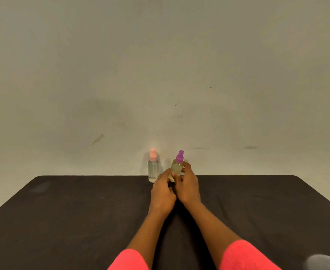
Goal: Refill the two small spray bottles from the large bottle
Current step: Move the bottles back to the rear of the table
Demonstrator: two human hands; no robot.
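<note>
At the centre of the frame, just above the far edge of the dark table (62, 221), a person holds the purple-capped spray bottle (176, 168) in both hands. The right hand (187, 186) has its fingers curled round the upper body, just under the purple pump head. The left hand (163, 193) pinches the lower body between thumb and fingertips; how the fingers lie behind the bottle cannot be told. The bottle leans a little to the right of the frame, and its body looks pale yellow. Whether its base touches the table is hidden by the hands.

Just to the left of it, apart from both hands, the pink-capped spray bottle (153, 170) stands upright near the table's far edge, its body clear. In the lower right corner lies a blurred grey and blue shape (320, 262) (possibly the large bottle, though it is too blurred to say).

The step in hand looks like opening this bottle for refilling. To do it well, the left hand should keep a firm hold low on the body while the right hand shifts up to the purple collar and twists there, not at the nozzle tip. Keeping the bottle upright would guard against spills, and lifting the pump head straight up should let any dip tube come out cleanly.
</note>
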